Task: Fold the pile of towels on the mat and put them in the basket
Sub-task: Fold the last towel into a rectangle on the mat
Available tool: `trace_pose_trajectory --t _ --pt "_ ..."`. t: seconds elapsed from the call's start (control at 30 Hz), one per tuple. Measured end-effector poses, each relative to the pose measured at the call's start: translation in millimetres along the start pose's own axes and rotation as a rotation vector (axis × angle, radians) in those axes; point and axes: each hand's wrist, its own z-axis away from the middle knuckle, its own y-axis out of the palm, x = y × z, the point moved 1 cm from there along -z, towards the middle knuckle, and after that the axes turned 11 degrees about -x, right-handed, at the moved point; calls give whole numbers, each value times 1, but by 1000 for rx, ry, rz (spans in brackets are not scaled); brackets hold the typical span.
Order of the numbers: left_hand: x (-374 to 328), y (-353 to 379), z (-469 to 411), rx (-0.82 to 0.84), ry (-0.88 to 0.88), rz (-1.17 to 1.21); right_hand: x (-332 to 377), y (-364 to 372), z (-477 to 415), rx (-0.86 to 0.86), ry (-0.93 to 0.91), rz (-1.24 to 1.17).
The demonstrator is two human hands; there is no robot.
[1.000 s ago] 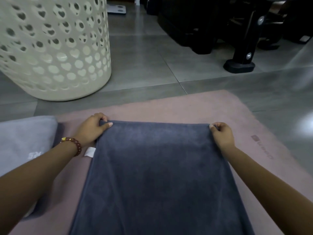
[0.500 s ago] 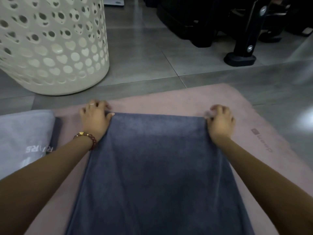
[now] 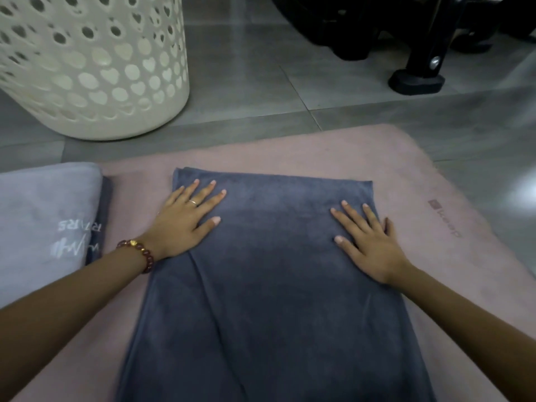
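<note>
While pressing both palms down, holds a dark grey towel (image 3: pixel 261 300) flat and lengthwise on a pink mat (image 3: pixel 435 175) spread over a tiled floor (image 3: pixel 246 91). Farthest left, beyond the mat, shows only the perforated wall of a cream basket (image 3: pixel 95 68); rim out of frame, contents impossible to tell. Just below it, at the mat's left edge, has a folded light grey towel (image 3: pixel 43 216) with white lettering stacked on a darker towel (image 3: pixel 106 216). Lays the left hand (image 3: pixel 185 221), bead bracelet (image 3: pixel 139 253) at the wrist, flat on the dark grey towel's far left part, fingers straight and spread, gripping nothing. Lays the right hand (image 3: pixel 368 242) likewise flat by the right edge, fingers straight, grasping nothing. Has released the far corners, pinched in curled fingers half a second ago, and drawn both hands nearer along the cloth.
</note>
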Motion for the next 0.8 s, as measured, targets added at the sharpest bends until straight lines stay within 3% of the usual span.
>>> trace_pose_trajectory --t 0.1,0.2,0.3,0.47,0.63,0.8 --pt "-22 -13 4 -151 -280 278 25 -10 14 -151 172 -189" --pt "-46 -23 41 -311 -462 355 49 -13 63 -305 134 -320" --pt "-62 -28 92 -318 -512 318 50 -2 125 -359 219 -358" --pt "-84 -46 156 -294 -627 344 42 -6 206 -391 635 -364" --pt "-104 -71 190 -255 -792 484 48 -22 241 -300 786 -472" --pt "-112 -80 216 -281 -653 429 52 -28 257 -320 749 -488"
